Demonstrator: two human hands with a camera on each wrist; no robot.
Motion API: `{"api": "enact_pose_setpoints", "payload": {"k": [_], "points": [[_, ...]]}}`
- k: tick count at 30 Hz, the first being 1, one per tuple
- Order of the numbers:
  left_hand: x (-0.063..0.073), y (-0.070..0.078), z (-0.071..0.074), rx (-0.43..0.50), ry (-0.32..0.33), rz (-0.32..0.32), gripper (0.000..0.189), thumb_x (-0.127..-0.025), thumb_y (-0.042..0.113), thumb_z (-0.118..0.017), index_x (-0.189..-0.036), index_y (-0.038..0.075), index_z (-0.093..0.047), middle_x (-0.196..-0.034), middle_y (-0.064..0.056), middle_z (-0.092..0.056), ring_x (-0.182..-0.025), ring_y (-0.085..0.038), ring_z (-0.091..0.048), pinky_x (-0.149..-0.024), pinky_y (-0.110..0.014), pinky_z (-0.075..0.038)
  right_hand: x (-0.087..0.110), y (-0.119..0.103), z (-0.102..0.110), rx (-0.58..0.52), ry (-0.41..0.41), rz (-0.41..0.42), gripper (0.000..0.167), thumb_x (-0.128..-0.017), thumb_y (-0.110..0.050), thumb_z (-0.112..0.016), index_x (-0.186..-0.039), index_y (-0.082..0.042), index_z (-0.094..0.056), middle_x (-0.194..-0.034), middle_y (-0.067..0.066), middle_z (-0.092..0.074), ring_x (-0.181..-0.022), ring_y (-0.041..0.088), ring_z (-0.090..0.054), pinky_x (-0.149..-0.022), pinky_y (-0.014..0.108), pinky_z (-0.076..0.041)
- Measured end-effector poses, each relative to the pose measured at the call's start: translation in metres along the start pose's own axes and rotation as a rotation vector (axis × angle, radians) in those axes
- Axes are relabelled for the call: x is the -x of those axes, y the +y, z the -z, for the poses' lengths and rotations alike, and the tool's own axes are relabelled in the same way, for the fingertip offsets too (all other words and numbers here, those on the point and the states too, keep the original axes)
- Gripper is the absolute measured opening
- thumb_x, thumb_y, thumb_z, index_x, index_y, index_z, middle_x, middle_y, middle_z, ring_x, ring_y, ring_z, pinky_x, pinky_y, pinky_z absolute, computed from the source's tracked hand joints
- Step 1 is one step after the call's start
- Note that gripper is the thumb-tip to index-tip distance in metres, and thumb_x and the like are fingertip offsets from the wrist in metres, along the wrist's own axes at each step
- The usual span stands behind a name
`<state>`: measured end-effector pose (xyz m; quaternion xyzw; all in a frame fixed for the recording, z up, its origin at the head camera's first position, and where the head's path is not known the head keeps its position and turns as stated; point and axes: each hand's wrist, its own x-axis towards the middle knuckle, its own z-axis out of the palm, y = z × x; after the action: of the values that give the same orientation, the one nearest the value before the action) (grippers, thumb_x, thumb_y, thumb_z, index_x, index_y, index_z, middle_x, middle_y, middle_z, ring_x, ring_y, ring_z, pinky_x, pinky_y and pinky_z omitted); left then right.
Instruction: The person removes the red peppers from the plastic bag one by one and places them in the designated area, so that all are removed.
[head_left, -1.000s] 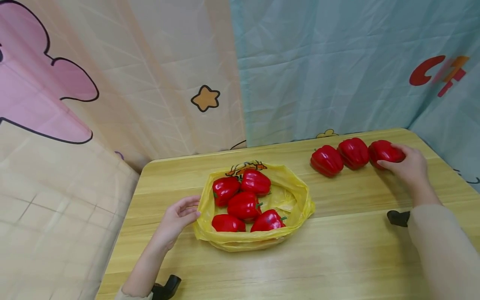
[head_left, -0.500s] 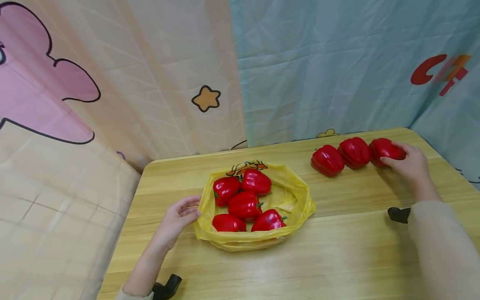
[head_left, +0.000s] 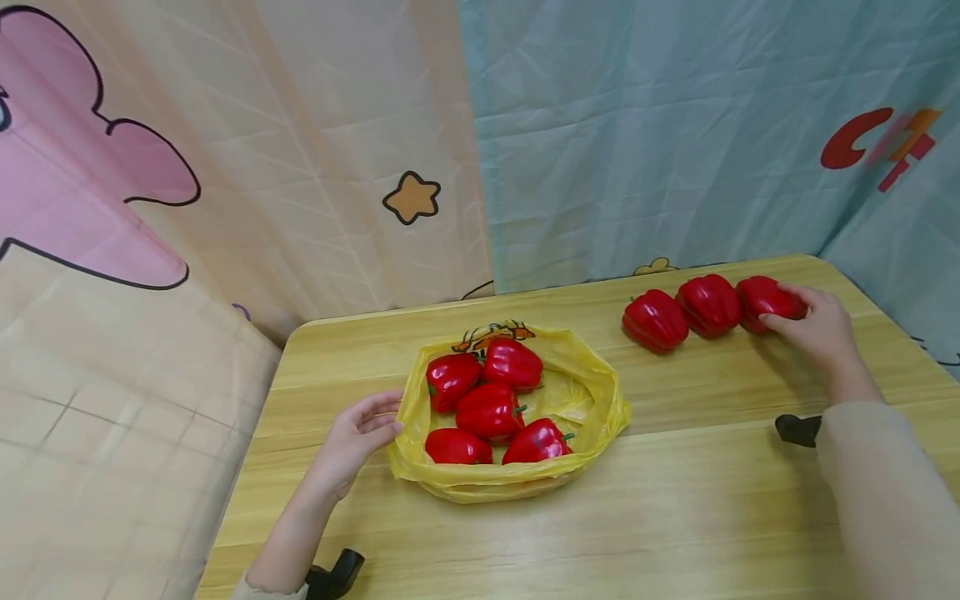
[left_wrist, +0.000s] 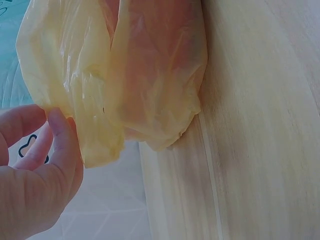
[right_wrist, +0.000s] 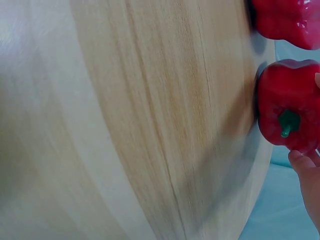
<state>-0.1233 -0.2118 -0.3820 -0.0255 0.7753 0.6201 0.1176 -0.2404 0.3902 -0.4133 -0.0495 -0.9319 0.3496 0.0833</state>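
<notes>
A yellow plastic bag (head_left: pixel 600 425) stands with its mouth spread wide on the wooden table. Inside lie several red bell peppers (head_left: pixel 487 412) with green stems. At the bag's left side, my left hand (head_left: pixel 356 437) pinches the rim between thumb and fingers; in the left wrist view, fingertips (left_wrist: pixel 57 117) meet the thin plastic. Far to the right, my right hand (head_left: pixel 821 329) grips the outermost bell pepper (head_left: pixel 765 302) of a row of three, thumb in front and fingers behind. In the right wrist view that bell pepper (right_wrist: pixel 287 102) shows its stem, close over the tabletop.
Two more bell peppers, a middle one (head_left: pixel 708 306) and a left one (head_left: pixel 655 322), lie in the row near the table's back edge. The wooden table (head_left: pixel 600 533) ends at a patterned curtain (head_left: pixel 637 142) behind. Black wrist mounts (head_left: pixel 797 431) project by the sleeves.
The bell pepper in my right hand has shifted very slightly to the left. My left hand and the bag have stayed in place.
</notes>
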Motion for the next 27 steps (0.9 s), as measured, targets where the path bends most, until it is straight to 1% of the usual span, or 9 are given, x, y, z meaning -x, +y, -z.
{"api": "enact_pose_setpoints", "payload": {"k": [6,10,16,20,22,23,25,26,27], "points": [[0.0,0.0,0.0,0.002,0.003,0.001,0.045,-0.089,0.0,-0.058,-0.132,-0.003,-0.045,-0.128,-0.02,-0.049,-0.11,-0.027,-0.053,-0.083,-0.023,-0.049,0.004,-0.004,0.003,-0.021,-0.01,-0.02,0.065,-0.091,-0.031,-0.055,-0.139,0.007,-0.032,-0.136,0.04,-0.025,-0.121,0.055,-0.022,-0.091,0.069,-0.025],[0.0,0.0,0.0,0.001,0.006,0.0,0.045,-0.089,0.0,-0.059,-0.132,-0.002,-0.046,-0.128,-0.019,-0.049,-0.11,-0.027,-0.053,-0.083,-0.023,-0.049,0.005,-0.007,0.006,-0.013,-0.015,-0.02,0.065,-0.091,-0.033,-0.054,-0.139,0.006,-0.032,-0.138,0.04,-0.023,-0.123,0.056,-0.02,-0.092,0.069,-0.024],[0.001,0.0,0.0,0.002,0.004,-0.003,0.045,-0.089,0.0,-0.059,-0.132,-0.003,-0.046,-0.129,-0.019,-0.049,-0.111,-0.027,-0.053,-0.083,-0.023,-0.049,0.005,-0.013,0.013,-0.033,-0.007,-0.006,0.066,-0.092,-0.034,-0.054,-0.141,0.003,-0.031,-0.142,0.036,-0.022,-0.122,0.056,-0.024,-0.088,0.067,-0.03],[0.001,0.001,0.0,0.003,0.003,-0.003,0.045,-0.089,0.0,-0.059,-0.132,-0.003,-0.046,-0.129,-0.02,-0.049,-0.111,-0.027,-0.053,-0.083,-0.022,-0.049,0.005,-0.021,0.017,-0.046,0.005,0.019,0.065,-0.091,-0.034,-0.056,-0.142,0.0,-0.032,-0.144,0.032,-0.024,-0.126,0.051,-0.023,-0.096,0.064,-0.028],[0.001,0.001,0.0,0.001,0.004,-0.002,0.045,-0.089,0.0,-0.059,-0.132,-0.002,-0.046,-0.129,-0.019,-0.049,-0.111,-0.027,-0.053,-0.083,-0.022,-0.049,0.006,-0.026,0.019,-0.037,0.012,0.036,0.066,-0.091,-0.035,-0.057,-0.142,-0.002,-0.033,-0.143,0.03,-0.026,-0.125,0.048,-0.025,-0.101,0.06,-0.027],[0.001,0.001,0.0,0.001,0.004,-0.001,0.045,-0.089,0.0,-0.059,-0.132,-0.002,-0.046,-0.129,-0.019,-0.049,-0.111,-0.027,-0.053,-0.083,-0.022,-0.049,0.006,-0.029,0.02,-0.026,0.016,0.048,0.065,-0.091,-0.035,-0.057,-0.142,-0.002,-0.034,-0.143,0.029,-0.028,-0.124,0.047,-0.026,-0.103,0.055,-0.028],[0.001,0.001,0.0,0.0,0.005,0.0,0.045,-0.089,0.0,-0.059,-0.132,-0.002,-0.046,-0.129,-0.019,-0.049,-0.11,-0.026,-0.053,-0.083,-0.022,-0.049,0.008,-0.036,0.022,-0.021,0.016,0.073,0.064,-0.09,-0.034,-0.058,-0.141,-0.003,-0.036,-0.141,0.028,-0.031,-0.122,0.045,-0.027,-0.105,0.051,-0.028],[0.001,0.001,0.0,0.001,0.006,0.0,0.045,-0.088,0.0,-0.059,-0.132,-0.002,-0.046,-0.128,-0.019,-0.05,-0.11,-0.026,-0.053,-0.083,-0.022,-0.049,0.009,-0.039,0.023,-0.014,0.015,0.085,0.064,-0.09,-0.034,-0.059,-0.141,-0.004,-0.036,-0.14,0.027,-0.033,-0.121,0.044,-0.028,-0.106,0.045,-0.03],[0.001,0.001,0.0,0.001,0.006,-0.001,0.045,-0.088,0.0,-0.059,-0.132,-0.003,-0.046,-0.128,-0.019,-0.05,-0.11,-0.026,-0.053,-0.083,-0.022,-0.049,0.01,-0.042,0.024,-0.012,0.012,0.098,0.063,-0.09,-0.034,-0.059,-0.141,-0.005,-0.037,-0.138,0.027,-0.034,-0.12,0.043,-0.029,-0.107,0.043,-0.03]]}}
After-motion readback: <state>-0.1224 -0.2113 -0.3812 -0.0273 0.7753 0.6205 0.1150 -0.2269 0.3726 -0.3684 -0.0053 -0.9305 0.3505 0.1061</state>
